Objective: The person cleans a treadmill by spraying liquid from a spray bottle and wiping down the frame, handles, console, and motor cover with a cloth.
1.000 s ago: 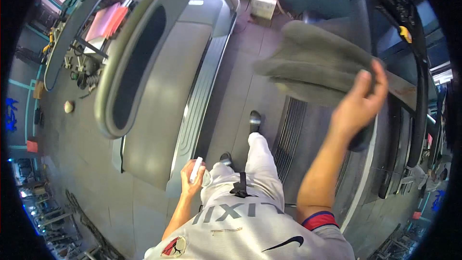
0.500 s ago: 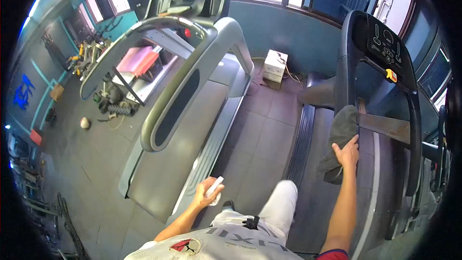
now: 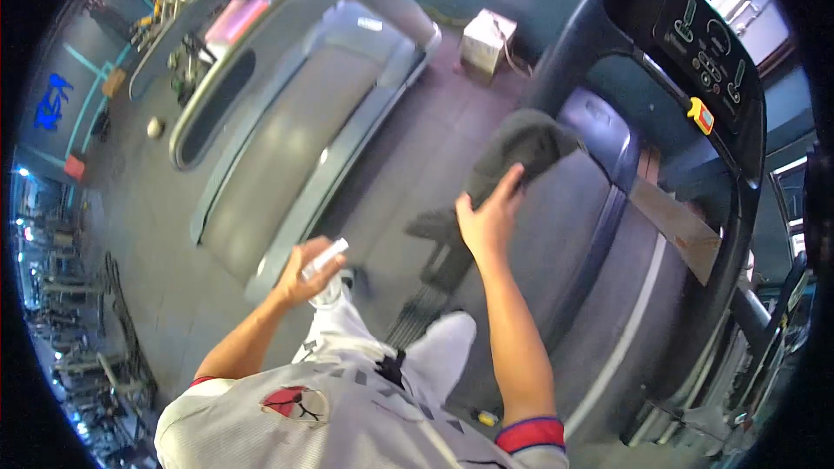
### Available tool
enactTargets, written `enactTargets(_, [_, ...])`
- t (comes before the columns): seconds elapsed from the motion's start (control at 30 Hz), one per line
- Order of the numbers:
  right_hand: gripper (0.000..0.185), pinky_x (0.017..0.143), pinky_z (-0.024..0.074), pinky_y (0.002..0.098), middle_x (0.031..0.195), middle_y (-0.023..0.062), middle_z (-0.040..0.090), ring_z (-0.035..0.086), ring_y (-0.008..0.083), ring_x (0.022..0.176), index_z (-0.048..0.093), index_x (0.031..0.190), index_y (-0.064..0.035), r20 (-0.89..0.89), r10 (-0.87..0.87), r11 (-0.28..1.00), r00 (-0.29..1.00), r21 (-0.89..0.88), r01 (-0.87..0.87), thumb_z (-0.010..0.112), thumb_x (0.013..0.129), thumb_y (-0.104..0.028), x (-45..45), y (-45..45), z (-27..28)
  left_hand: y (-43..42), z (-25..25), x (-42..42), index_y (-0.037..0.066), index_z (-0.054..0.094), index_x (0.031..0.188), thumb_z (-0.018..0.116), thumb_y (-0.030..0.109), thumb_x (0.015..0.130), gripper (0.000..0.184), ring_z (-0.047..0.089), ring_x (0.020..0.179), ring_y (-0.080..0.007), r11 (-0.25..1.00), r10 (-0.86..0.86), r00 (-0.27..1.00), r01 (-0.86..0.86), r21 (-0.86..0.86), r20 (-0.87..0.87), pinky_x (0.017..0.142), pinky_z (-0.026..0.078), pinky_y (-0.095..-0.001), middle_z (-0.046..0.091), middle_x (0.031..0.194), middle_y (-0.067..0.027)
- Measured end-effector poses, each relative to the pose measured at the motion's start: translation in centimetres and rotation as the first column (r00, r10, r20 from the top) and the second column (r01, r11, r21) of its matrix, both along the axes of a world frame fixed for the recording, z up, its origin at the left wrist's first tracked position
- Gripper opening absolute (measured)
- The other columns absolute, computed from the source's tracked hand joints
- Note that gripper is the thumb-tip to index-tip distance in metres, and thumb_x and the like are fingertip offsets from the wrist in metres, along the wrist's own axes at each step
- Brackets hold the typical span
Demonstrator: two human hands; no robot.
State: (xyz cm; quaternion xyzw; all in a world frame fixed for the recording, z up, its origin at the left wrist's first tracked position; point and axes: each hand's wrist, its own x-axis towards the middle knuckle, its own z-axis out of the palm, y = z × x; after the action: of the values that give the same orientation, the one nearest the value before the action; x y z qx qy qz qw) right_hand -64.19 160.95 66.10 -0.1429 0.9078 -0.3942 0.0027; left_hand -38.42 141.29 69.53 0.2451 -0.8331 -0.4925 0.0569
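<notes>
Grey flooring (image 3: 417,135) runs between a grey treadmill (image 3: 287,135) and a black treadmill (image 3: 647,4). From where I stand, the person's right arm (image 3: 517,330) extends forward, wrist raised; the right hand's (image 3: 489,221) grip, thumb and fingers spread, grasps the dark cloth (image 3: 512,143) at the black handrail (image 3: 569,48). Left elbow bent, the left hand's (image 3: 300,278) grip is clenched around a white bar-shaped object (image 3: 328,255).

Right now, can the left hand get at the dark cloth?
Probably, but awkwardly: the left hand holds a white object, though the way to the dark cloth looks free.
</notes>
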Motion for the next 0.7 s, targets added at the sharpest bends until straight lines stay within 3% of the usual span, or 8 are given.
enactTargets(0.03, [0.103,0.11,0.0395,0.0532,0.145,0.052,0.019,0.036,0.0606,0.134,0.004,0.158,0.0007,-0.031,0.026,0.999,0.999,0.033,-0.025,0.071,0.084,-0.027,-0.5,0.2,-0.2,1.7,2.8,-0.5,0.001,0.063,0.086,0.071,0.029,0.094,0.03,0.054,0.069,-0.0146,0.992,-0.037,0.998,0.044,-0.117,0.056,0.061,0.043,-0.0334,0.056,0.072,-0.007])
enactTargets(0.07, [0.101,0.111,0.0381,0.0535,0.145,0.0529,0.016,0.034,0.0614,0.134,0.005,0.158,0.0011,-0.073,0.069,0.996,0.995,0.06,-0.064,0.069,0.085,-0.027,-1.6,0.2,-0.1,3.9,5.2,-1.2,0.001,0.06,0.081,0.07,0.026,0.094,0.03,0.05,0.064,-0.0174,0.996,-0.029,0.997,0.022,-0.09,-0.072,0.058,0.039,-0.035,0.053,0.071,-0.0079])
enactTargets(0.2, [0.09,0.114,0.033,0.0554,0.146,0.0539,0.009,0.028,0.064,0.137,0.013,0.158,-0.0009,-0.208,0.142,0.978,0.968,0.18,-0.105,0.066,0.089,-0.027,-6.1,-0.4,-0.1,7.7,10.5,0.3,0.001,0.063,0.084,0.066,0.036,0.095,0.037,0.053,0.067,-0.0225,1.0,-0.017,0.996,0.019,-0.023,0.083,0.061,0.041,-0.0373,0.055,0.072,-0.0098])
enactTargets(0.33, [0.073,0.115,0.0275,0.0633,0.159,0.0363,0.011,0.018,0.0613,0.142,0.04,0.152,-0.0076,-0.233,0.357,0.801,0.905,0.575,-0.168,0.063,0.088,-0.035,-8.2,-0.9,2.3,10.5,13.1,3.0,0.0,0.065,0.085,0.067,0.037,0.094,0.038,0.057,0.069,-0.024,0.994,0.107,0.977,-0.11,0.009,0.187,0.062,0.043,-0.0388,0.058,0.075,-0.0116])
enactTargets(0.37, [0.066,0.117,0.0201,0.0655,0.162,0.0281,0.016,0.014,0.0594,0.145,0.052,0.144,-0.0063,-0.27,0.434,0.77,0.859,0.606,-0.198,0.062,0.086,-0.037,-9.2,-0.7,1.9,11.5,13.8,2.4,0.0,0.063,0.079,0.07,0.03,0.091,0.033,0.053,0.066,-0.0266,0.988,0.152,0.985,-0.151,-0.025,0.08,0.061,0.041,-0.0383,0.056,0.073,-0.0117])
enactTargets(0.5, [0.054,0.121,0.0072,0.0616,0.14,0.0149,0.059,0.03,0.0402,0.146,0.076,0.113,-0.0065,-0.06,0.778,0.379,0.625,0.838,-0.392,0.041,0.091,-0.042,-13.0,-2.1,4.5,13.6,12.3,4.4,-0.001,0.066,0.083,0.073,0.028,0.088,0.03,0.057,0.069,-0.0281,0.953,0.303,0.944,-0.296,-0.07,0.129,0.063,0.045,-0.0383,0.061,0.078,-0.0123])
enactTargets(0.6, [0.055,0.116,0.0222,0.0597,0.126,0.02,0.067,0.058,0.0364,0.126,0.075,0.112,-0.0037,0.347,0.74,-0.067,0.576,0.89,-0.45,0.042,0.092,-0.043,-15.7,-6.5,7.3,14.9,10.7,4.9,-0.001,0.066,0.084,0.074,0.026,0.087,0.028,0.06,0.071,-0.0286,0.913,0.408,0.909,-0.406,-0.041,0.086,0.065,0.047,-0.0384,0.063,0.081,-0.013])
enactTargets(0.7, [0.059,0.106,0.0429,0.0502,0.125,0.0214,0.067,0.063,0.0361,0.12,0.072,0.117,-0.0027,0.581,0.679,-0.318,0.449,0.784,-0.533,0.045,0.09,-0.047,-16.7,-8.5,3.7,15.7,8.9,3.9,-0.002,0.065,0.085,0.072,0.026,0.089,0.03,0.062,0.074,-0.0295,0.865,0.496,0.858,-0.501,0.0,0.133,0.069,0.048,-0.0382,0.064,0.082,-0.0144])
